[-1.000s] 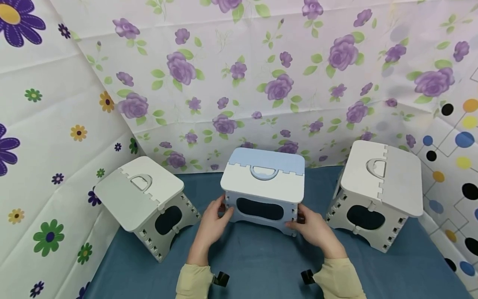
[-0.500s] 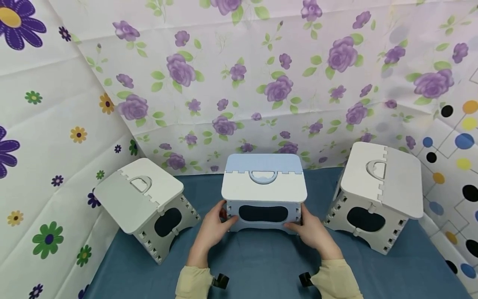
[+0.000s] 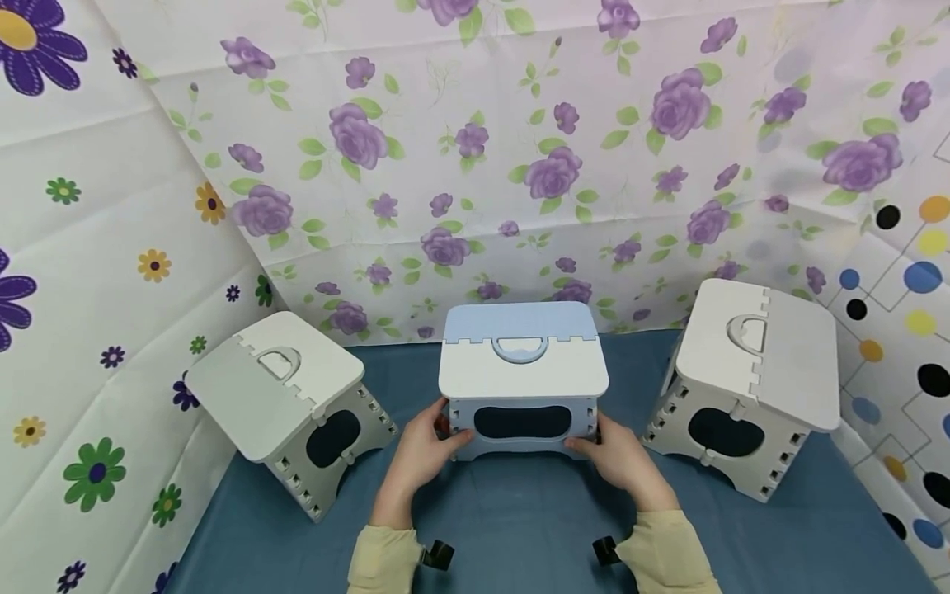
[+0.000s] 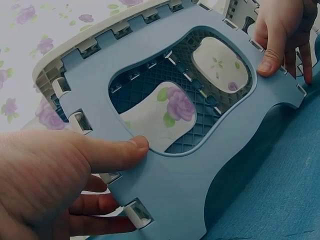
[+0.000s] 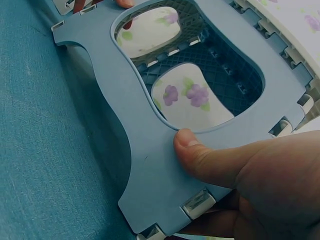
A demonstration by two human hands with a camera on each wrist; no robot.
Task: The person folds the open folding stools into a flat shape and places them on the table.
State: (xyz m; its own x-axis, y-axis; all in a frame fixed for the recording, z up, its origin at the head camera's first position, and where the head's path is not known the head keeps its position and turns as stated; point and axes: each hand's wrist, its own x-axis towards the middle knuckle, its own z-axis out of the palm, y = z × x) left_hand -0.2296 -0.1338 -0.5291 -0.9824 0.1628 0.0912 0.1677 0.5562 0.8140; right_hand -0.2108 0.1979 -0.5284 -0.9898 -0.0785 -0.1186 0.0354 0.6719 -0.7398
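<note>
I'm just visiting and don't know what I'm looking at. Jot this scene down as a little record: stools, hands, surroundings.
Stools in view: three, standing apart
Middle stool: blue and white, upright, between both hands
Left hand: grips its left end, thumb on the blue front panel
Right hand: grips its right end, thumb on the same panel
Left stool: white and grey, turned at an angle
Right stool: white and grey, also angled
Underneath: blue cloth
Behind: sheet with purple flowers
</note>
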